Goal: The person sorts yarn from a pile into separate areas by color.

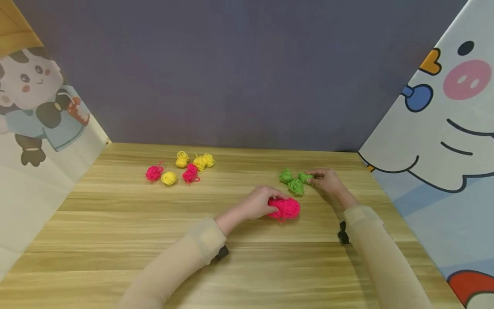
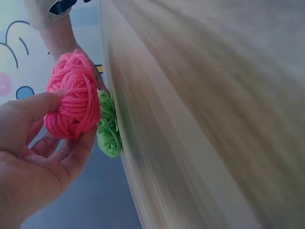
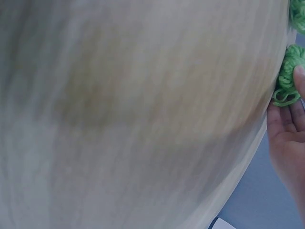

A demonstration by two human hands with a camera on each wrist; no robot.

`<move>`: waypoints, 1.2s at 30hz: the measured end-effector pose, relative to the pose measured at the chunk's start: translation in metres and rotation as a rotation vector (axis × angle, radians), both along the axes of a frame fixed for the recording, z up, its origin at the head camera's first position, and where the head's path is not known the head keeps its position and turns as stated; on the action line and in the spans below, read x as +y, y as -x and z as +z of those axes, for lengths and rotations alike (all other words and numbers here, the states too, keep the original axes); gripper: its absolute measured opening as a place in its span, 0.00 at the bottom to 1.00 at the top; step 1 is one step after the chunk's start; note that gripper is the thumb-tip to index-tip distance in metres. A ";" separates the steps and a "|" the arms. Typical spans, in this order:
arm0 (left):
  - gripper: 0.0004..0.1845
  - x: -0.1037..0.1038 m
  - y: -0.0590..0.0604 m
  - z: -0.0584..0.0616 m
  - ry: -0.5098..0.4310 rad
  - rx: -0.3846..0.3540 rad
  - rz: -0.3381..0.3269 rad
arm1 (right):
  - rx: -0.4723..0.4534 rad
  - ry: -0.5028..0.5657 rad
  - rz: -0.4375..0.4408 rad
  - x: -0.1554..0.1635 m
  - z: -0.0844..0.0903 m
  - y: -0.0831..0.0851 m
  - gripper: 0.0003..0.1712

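Sorting of small wool balls by colour seems to be the step in hand. The left hand [image 1: 256, 205] holds a pink ball [image 1: 285, 208] on the worktop [image 1: 115, 223], with thumb and fingers curled around it. The right hand [image 1: 328, 180] pinches a green ball [image 1: 305, 177] with its fingertips, and two more green balls [image 1: 291, 181] lie just beside this hand, between it and the left one. Far from both hands, toward the left back, two pink balls [image 1: 154, 173] and four yellow balls [image 1: 193, 165] lie mixed together. I judge the next move calls for a gentle grip, so the loose wool does not unroll.
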State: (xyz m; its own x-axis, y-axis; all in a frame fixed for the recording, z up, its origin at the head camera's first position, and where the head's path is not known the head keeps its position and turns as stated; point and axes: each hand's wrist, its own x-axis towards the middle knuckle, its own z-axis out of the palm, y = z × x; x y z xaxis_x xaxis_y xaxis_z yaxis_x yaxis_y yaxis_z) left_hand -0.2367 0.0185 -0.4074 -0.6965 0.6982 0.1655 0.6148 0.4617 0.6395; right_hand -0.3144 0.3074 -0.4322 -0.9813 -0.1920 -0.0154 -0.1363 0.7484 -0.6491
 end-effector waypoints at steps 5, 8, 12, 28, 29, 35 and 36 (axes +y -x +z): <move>0.21 0.010 0.003 -0.003 0.023 0.001 -0.027 | 0.017 -0.021 0.005 0.001 -0.002 0.000 0.19; 0.20 0.015 0.005 -0.004 0.039 0.001 -0.039 | 0.019 -0.022 -0.001 0.001 -0.002 0.000 0.19; 0.20 0.021 0.006 -0.004 0.071 -0.018 -0.042 | 0.018 -0.015 -0.001 0.001 -0.002 0.000 0.19; 0.19 0.027 0.012 -0.007 0.132 -0.076 -0.054 | 0.012 -0.014 -0.004 0.000 0.001 -0.001 0.19; 0.19 0.026 0.012 -0.007 0.135 -0.077 -0.055 | 0.011 -0.013 -0.005 0.000 0.001 0.000 0.19; 0.20 0.026 0.012 -0.007 0.141 -0.079 -0.062 | 0.004 -0.011 -0.008 0.002 -0.002 0.002 0.20; 0.20 0.026 0.012 -0.006 0.139 -0.080 -0.063 | 0.006 -0.011 -0.006 0.002 -0.002 0.002 0.20</move>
